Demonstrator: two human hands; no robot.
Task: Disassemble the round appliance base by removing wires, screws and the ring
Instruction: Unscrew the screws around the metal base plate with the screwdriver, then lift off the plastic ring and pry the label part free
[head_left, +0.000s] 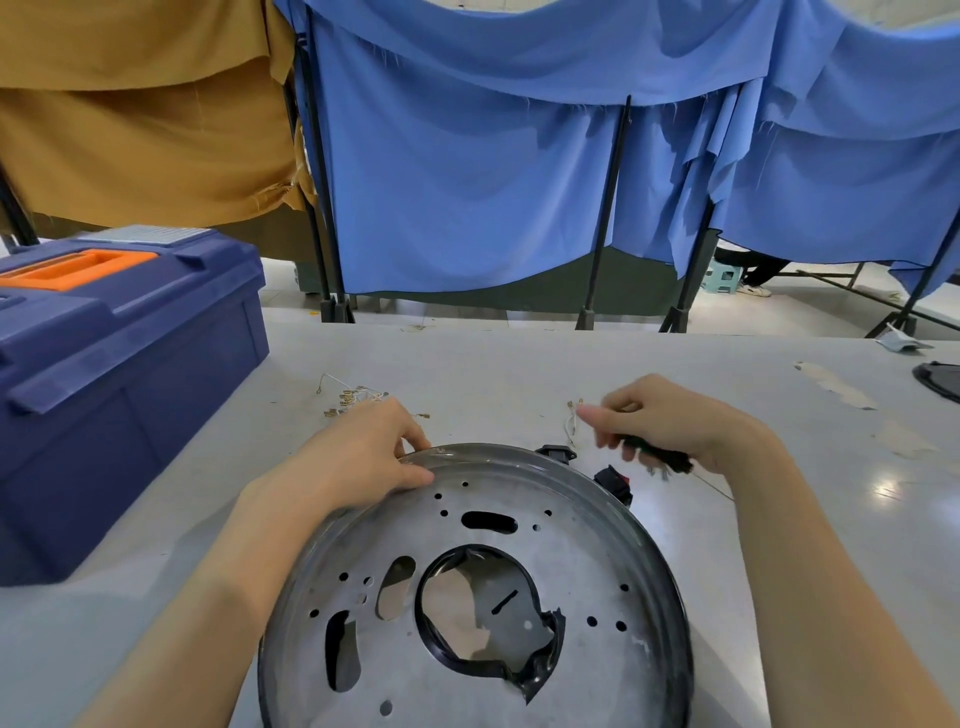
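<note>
Round appliance base (597, 561) sits on the table (519, 358) at lower centre of frame, left hand (363, 457) fingers pinching its upper-left rim, right hand (670, 421) curled round a blurred dark-handled tool (660, 455), possibly a screwdriver, loose wires (353, 397) just above the left hand.

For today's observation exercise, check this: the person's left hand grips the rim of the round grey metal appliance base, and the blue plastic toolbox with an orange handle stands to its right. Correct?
Not quite. The head view shows the blue plastic toolbox standing to the left of the round grey metal appliance base; the left hand does grip its rim.
</note>
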